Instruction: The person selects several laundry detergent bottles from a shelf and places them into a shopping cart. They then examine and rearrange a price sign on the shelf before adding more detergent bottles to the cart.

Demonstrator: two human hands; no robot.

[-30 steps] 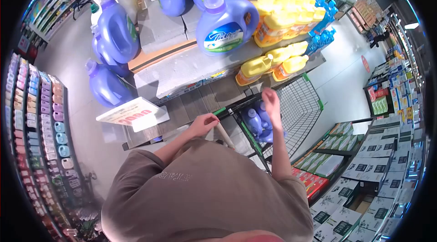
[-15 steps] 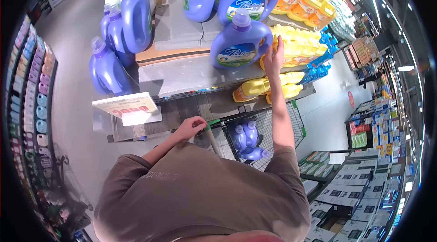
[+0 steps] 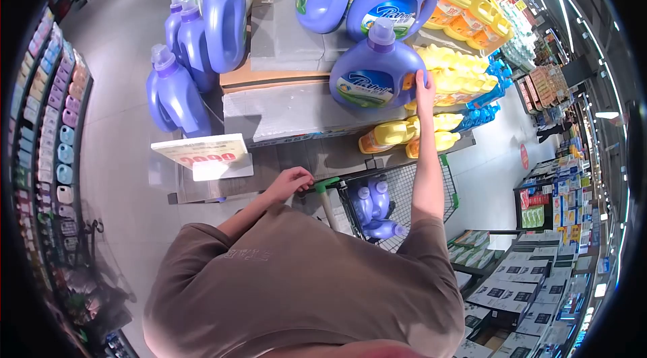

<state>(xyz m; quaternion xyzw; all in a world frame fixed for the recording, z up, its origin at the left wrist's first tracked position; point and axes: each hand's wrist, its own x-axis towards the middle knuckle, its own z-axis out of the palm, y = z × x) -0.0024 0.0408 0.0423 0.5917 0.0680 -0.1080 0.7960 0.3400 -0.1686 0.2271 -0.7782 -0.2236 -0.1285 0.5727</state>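
Note:
My right hand (image 3: 424, 96) is at the right side of a purple laundry detergent bottle (image 3: 377, 68), its fingers closed round the bottle's handle. The bottle stands upright on the grey edge of the display, its label facing me. My left hand (image 3: 291, 181) is loosely curled, with nothing visible in it, beside the green end of the shopping cart handle (image 3: 327, 184). In the shopping cart (image 3: 431, 183) lie several purple detergent bottles (image 3: 377, 206).
More purple bottles (image 3: 226, 21) stand at the left and back of the display. Yellow bottles (image 3: 387, 136) fill its right side. A price sign (image 3: 202, 152) stands at the front left corner. Stacked boxes (image 3: 512, 284) are at the right, shelves (image 3: 50, 115) at the far left.
My right hand has gone from open fingers beside the bottle to closed round its handle. The view has shifted, so the display appears farther right. My left hand sits slightly apart from the cart handle.

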